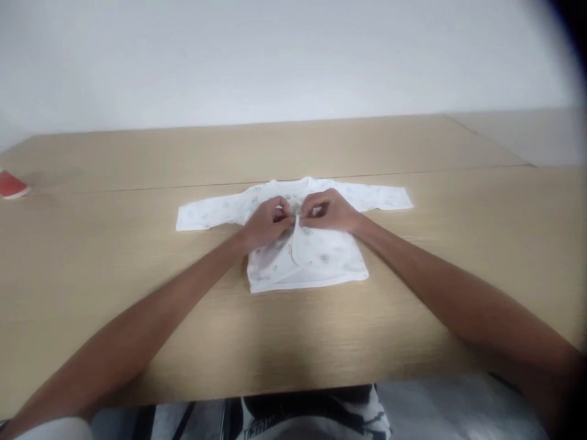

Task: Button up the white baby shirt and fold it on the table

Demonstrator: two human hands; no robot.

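A small white baby shirt [330, 256] with a faint scattered print lies flat on the table, neck away from me and both sleeves spread out sideways. My left hand [270, 223] pinches the edge of its front opening at mid-chest. Facing it, my right hand [328, 211] pinches the same front edge from the other side, the two sets of fingertips almost touching. Below my fingers the overlapping front flap curves down toward the hem. Any fastener between the fingertips is hidden.
The wooden table [137, 263] reaches back to a pale wall [275, 61], with a seam running across it behind the shirt. A red and white object [13, 184] is cut off at the far left edge. My lap shows below the table's front edge.
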